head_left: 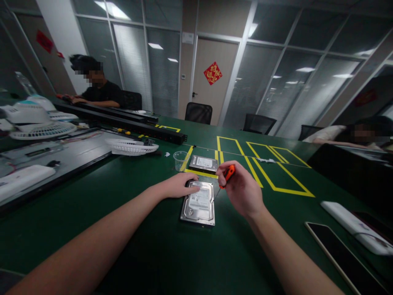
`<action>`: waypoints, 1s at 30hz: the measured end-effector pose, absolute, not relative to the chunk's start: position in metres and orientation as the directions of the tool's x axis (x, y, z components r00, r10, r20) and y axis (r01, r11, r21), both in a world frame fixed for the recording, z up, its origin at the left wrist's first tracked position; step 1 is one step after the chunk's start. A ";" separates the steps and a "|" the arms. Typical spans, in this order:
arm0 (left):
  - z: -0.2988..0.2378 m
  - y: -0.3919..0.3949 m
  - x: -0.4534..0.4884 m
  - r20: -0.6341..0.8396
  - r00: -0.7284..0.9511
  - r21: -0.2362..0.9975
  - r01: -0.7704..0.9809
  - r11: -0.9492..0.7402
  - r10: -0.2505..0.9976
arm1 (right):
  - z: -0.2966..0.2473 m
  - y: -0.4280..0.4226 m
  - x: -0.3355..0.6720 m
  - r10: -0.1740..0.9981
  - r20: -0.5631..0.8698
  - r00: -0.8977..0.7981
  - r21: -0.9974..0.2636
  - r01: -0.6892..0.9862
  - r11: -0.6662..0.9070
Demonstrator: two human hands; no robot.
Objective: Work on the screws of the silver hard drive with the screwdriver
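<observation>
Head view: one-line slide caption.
Left hand rests on a hard drive on a green table; right hand holds an orange-handled screwdriver.

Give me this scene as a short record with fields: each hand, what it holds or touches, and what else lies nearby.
left hand: rests on the far left corner of the near hard drive
right hand: grips the orange-handled screwdriver, shaft angled down toward the drive's right edge
second hard drive: lies flat beyond the first, by the yellow tape
clear plastic cup: upright, left of the second drive
surface: green table
further off: white fan grille; a seated person at far left
</observation>
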State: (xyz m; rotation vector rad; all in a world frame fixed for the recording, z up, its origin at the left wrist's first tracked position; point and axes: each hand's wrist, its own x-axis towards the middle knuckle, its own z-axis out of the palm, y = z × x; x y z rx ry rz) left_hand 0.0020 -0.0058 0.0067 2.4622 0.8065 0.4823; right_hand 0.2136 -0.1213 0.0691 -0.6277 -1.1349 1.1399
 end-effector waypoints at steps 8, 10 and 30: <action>0.005 -0.005 0.003 0.187 0.766 0.566 0.428 -0.704 0.615 | 0.066 -0.123 0.213 0.928 0.373 0.016 -0.868 -0.347 0.355; 0.005 -0.005 0.003 0.189 0.767 0.565 0.426 -0.706 0.614 | 0.065 -0.123 0.212 0.929 0.370 0.017 -0.868 -0.349 0.352; 0.002 -0.003 0.001 0.206 0.775 0.562 0.407 -0.720 0.598 | 0.066 -0.122 0.213 0.934 0.358 -0.002 -0.859 -0.393 0.329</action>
